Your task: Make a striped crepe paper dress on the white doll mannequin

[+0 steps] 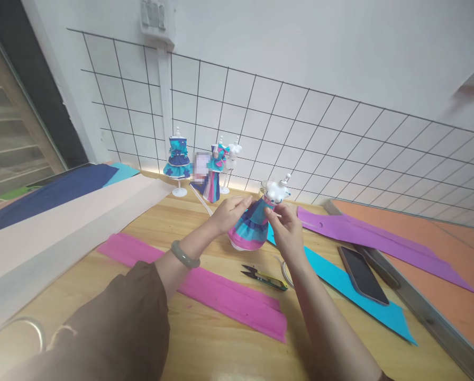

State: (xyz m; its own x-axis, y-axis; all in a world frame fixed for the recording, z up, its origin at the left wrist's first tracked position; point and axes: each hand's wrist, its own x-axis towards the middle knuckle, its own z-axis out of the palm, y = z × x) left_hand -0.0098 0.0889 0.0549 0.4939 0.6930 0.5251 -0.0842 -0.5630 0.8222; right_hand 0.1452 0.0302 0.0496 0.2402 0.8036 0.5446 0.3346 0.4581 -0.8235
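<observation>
A small white mannequin (276, 191) leans to the right between my hands above the table. It wears a flared skirt (249, 230) in blue, teal and pink bands. My right hand (288, 228) is closed at the waist, thumb in front on the skirt's upper edge. On the other side, my left hand (232, 212) holds the skirt with its fingers fairly straight; their tips are partly hidden behind the cloth. Below the skirt lie yellow-handled thread snips (265, 277). A white ring-shaped roll (286, 274), partly covered by my right wrist, is beside them.
Dressed mannequins (177, 161) (213, 174) and a bare white one (233, 156) stand by the wire grid (308, 127). Pink paper (229, 296), blue paper (328, 270) and purple paper (364, 233) strips lie around. A phone (364, 275) rests at right; large sheets (62, 222) cover the left.
</observation>
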